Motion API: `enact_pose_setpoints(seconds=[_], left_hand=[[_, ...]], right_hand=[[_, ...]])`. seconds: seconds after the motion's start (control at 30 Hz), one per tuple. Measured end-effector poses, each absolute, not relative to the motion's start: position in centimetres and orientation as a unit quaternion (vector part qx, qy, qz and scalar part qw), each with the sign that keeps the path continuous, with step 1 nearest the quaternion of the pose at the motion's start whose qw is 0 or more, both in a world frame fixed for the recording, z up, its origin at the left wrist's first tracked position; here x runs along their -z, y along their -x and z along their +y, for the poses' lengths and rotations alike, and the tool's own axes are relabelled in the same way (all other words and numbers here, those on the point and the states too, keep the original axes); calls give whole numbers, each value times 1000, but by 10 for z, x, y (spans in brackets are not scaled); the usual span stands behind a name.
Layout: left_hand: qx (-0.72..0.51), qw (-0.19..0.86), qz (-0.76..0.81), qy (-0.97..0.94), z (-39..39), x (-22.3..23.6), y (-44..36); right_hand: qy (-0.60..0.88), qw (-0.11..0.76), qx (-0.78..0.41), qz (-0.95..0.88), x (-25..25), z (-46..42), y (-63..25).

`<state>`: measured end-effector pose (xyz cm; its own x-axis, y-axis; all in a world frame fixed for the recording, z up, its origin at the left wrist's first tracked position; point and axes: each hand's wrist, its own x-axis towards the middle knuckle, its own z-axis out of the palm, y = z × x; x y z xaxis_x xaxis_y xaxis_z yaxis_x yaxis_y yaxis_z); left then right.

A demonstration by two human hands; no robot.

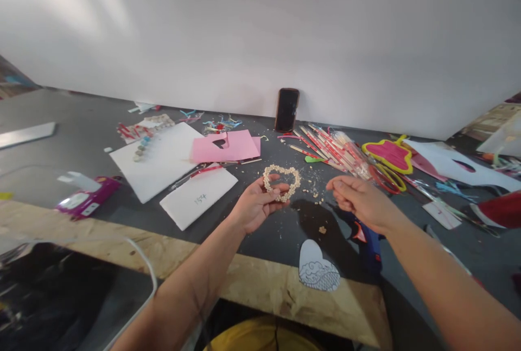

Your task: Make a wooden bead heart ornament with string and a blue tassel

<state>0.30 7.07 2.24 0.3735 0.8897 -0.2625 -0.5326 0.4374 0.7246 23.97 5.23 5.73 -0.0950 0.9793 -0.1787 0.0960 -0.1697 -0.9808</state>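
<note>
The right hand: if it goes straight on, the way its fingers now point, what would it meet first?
Probably the beaded heart in the left hand. The right hand points toward it; the small loose pieces between seem lower, on the table, but depth is unclear.

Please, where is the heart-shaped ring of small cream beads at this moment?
In the head view, the heart-shaped ring is near the centre, held in the left hand, below the phone and left of the right hand.

the phone (287, 109) stands behind the heart-shaped ring (297, 180), left of the sticks (324, 146).
</note>
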Motion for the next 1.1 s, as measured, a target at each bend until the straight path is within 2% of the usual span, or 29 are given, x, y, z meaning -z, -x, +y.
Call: enact_pose_setpoints(seconds=[0.23, 0.33, 0.43, 0.53, 0.7, 0.83, 1.1], left_hand=[[-449, 781, 332, -281, 70, -20, -4], [-447, 779, 335, -284, 69, -22, -4], [-449, 777, 333, -290, 67, -26, -4], [-449, 775, 327, -301, 63, -31, -2], [-426, 787, 326, -305, 49, -36, -2], [-410, 797, 324, -302, 40, -36, -3], [-415, 788, 333, -310, 28, -34, 5]], right_hand=[[533, 597, -400, -447, -78, 75, -285], [537, 631, -345, -441, -85, 81, -296], [567, 572, -366, -467, -86, 76, -288], [584, 483, -421, -499, -80, 66, -265], [555, 393, -544, -491, -61, 52, -227], [528, 371, -597, -477, -51, 47, -207], [512, 366, -620, -469, -43, 45, -196]])
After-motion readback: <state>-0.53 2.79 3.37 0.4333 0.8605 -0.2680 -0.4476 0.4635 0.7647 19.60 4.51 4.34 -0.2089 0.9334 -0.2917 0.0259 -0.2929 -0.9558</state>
